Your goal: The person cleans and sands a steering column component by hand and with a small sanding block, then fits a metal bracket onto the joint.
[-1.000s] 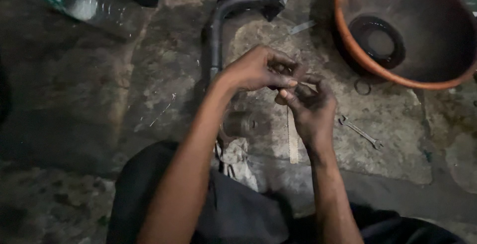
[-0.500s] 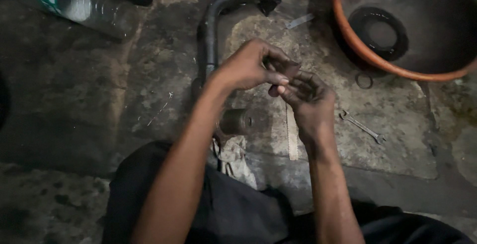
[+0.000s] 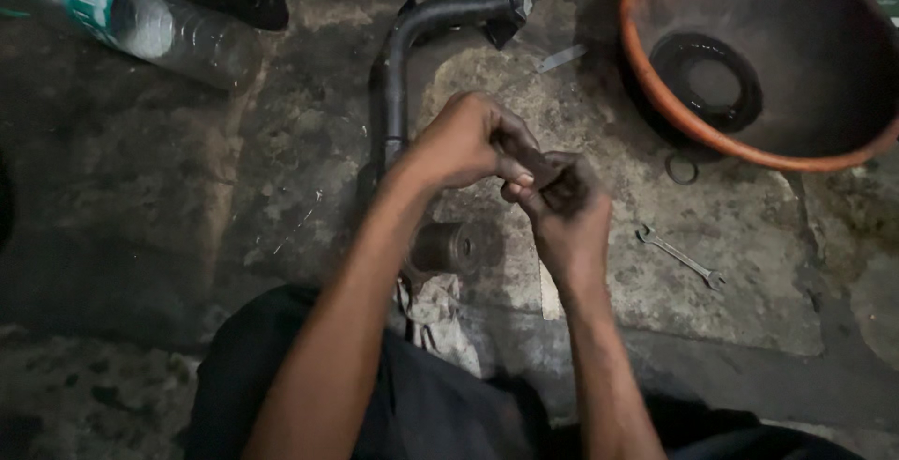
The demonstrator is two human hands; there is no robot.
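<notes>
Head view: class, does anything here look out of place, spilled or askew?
Yes. A plastic bottle lies tipped on its side on the floor, top left. A spanner and a small ring lie loose on the floor beside the orange basin, right of both hands. Nothing looks spilled.

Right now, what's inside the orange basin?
The orange basin holds a dark ring-shaped part lying in a shallow dark liquid. Whatever lies under the ring is covered.

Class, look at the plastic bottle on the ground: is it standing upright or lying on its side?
Lying on its side: the plastic bottle stretches lengthwise across the ground at the top left, far from both hands.
</notes>
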